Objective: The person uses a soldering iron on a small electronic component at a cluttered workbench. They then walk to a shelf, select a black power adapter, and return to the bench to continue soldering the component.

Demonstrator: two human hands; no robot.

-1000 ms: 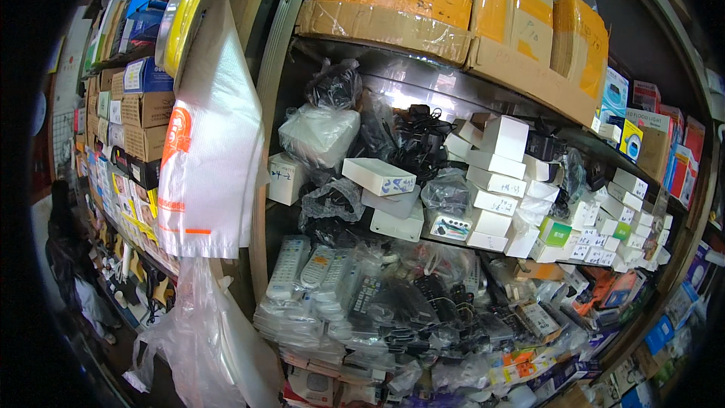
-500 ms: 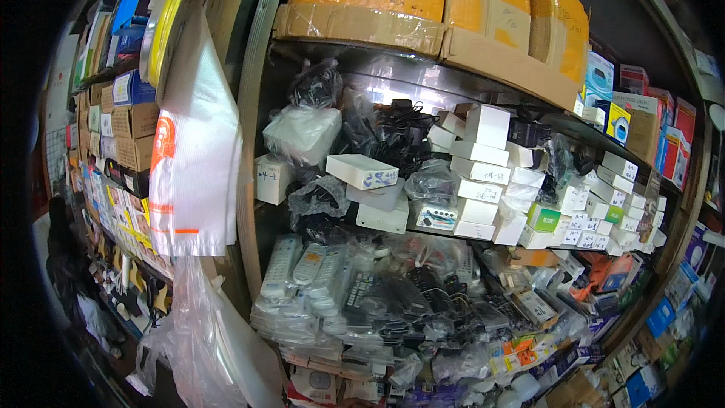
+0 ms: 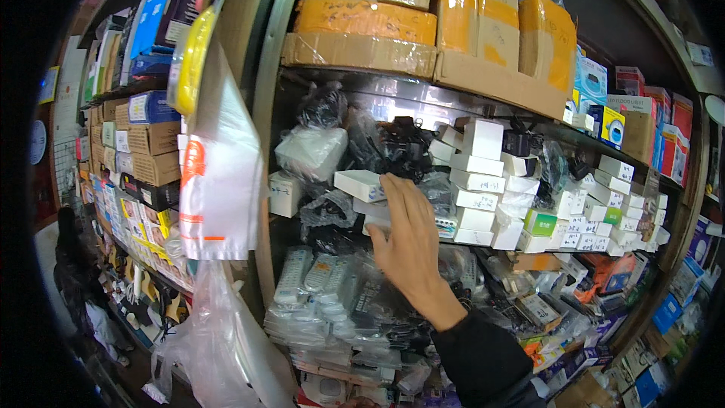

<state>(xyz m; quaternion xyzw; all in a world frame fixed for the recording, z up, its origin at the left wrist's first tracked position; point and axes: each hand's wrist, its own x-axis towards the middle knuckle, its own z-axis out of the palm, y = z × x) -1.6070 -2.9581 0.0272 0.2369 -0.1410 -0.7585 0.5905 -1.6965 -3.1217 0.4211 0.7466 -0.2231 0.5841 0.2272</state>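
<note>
The right hand (image 3: 411,251) reaches up from the lower right in a black sleeve (image 3: 483,363), its back to the view, fingers straight and close together, thumb spread well away. Its fingers lie over the right end of a small white box (image 3: 359,184), apparently touching it; whether any grip is taken cannot be told. The left hand is out of view, so its state cannot be told either. The box sits among loose goods in the middle level of the shelving (image 3: 264,121), between a white carton (image 3: 284,195) bearing dark handwriting and a stack of white boxes (image 3: 477,181) with short handwritten codes on several ends. Most of its front is covered by the fingers, so any marking there cannot be read. Further right, one box (image 3: 540,221) carries a bright green label. Overhead, a brown carton (image 3: 366,21) wrapped in orange-yellow tape has dark pen scrawl across it. To the left hangs a whitish plastic bag (image 3: 223,204) printed in orange-red. Below lie remote controls (image 3: 294,276) in clear sleeves, and at the upper right a blue printed package (image 3: 590,79) shows a product picture.
</note>
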